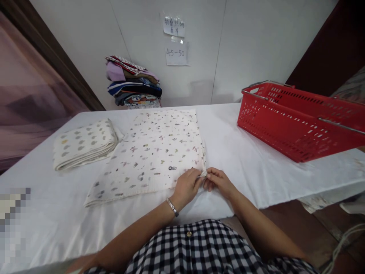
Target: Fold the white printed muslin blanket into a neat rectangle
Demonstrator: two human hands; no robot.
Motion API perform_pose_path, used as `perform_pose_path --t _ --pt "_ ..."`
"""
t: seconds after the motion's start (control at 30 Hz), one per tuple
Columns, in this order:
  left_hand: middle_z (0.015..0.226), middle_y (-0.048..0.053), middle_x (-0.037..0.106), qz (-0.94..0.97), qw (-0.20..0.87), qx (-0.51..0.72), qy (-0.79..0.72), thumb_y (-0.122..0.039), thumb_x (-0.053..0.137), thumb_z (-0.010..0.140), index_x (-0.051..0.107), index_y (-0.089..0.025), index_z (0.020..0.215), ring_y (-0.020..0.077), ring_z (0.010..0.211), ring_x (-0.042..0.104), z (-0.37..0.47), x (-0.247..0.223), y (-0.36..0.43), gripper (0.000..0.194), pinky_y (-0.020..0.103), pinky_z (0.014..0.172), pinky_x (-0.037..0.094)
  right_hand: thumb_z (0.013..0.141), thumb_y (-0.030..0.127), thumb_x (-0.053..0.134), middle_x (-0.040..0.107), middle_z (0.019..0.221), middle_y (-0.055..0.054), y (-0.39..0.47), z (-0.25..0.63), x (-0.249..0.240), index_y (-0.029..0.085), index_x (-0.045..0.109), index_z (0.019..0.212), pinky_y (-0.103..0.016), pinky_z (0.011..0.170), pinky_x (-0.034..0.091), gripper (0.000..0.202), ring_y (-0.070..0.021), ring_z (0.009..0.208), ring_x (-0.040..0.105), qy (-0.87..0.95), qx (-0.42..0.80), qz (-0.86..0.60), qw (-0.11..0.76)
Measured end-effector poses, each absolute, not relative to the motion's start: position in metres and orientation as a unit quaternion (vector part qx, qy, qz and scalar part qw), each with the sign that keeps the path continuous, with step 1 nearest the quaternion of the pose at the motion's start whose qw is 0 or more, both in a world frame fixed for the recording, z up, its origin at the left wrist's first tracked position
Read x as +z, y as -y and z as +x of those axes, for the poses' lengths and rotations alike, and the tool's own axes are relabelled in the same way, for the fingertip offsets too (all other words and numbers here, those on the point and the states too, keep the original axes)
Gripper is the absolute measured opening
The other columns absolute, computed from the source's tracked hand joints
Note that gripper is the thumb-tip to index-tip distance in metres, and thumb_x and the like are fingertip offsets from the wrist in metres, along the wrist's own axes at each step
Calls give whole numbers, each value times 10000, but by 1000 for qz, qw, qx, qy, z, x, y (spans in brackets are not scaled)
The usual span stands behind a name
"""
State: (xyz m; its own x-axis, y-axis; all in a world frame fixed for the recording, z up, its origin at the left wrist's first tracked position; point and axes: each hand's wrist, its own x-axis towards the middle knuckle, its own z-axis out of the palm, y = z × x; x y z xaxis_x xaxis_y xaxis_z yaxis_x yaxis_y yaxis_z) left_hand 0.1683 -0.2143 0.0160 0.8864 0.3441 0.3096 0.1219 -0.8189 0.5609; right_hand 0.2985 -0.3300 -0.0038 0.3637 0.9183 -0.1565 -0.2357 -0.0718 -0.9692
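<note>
Your left hand (186, 185) and right hand (221, 183) pinch printed cloth (154, 156) at near-right corner; bulk spreads leftward and away, left hand nearer.

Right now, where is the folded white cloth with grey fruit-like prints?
In the head view, the folded white cloth lies on the left side of the white-draped table, just left of the spread white cloth with small coloured prints.

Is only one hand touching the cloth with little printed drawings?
No: the left hand and right hand both pinch the printed cloth near one corner.
</note>
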Motion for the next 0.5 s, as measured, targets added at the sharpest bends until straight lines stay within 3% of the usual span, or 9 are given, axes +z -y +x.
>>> perform_pose_path --t 0.2,0.33,0.5 --pt "838 40 569 967 162 177 -87 -230 395 901 523 -188 852 174 772 529 171 9 218 143 313 694 422 780 461 583 643 629 -27 329 296 -1 156 554 860 -219 454 440 317 -123 500 573 310 481 -560 599" --pt "921 45 583 970 168 161 -72 -179 423 879 524 -189 924 179 845 537 171 8 221 111 328 750 445 771 472 586 621 559 -11 325 295 -5 162 525 770 -202 413 402 316 -106 436 532 300 459 -591 591" --pt "1064 37 572 973 163 154 -58 -127 481 815 481 -221 1110 194 970 522 157 13 215 310 364 837 440 751 424 603 602 506 -3 324 296 -10 162 529 764 -185 382 363 272 -99 397 501 260 473 -583 607"
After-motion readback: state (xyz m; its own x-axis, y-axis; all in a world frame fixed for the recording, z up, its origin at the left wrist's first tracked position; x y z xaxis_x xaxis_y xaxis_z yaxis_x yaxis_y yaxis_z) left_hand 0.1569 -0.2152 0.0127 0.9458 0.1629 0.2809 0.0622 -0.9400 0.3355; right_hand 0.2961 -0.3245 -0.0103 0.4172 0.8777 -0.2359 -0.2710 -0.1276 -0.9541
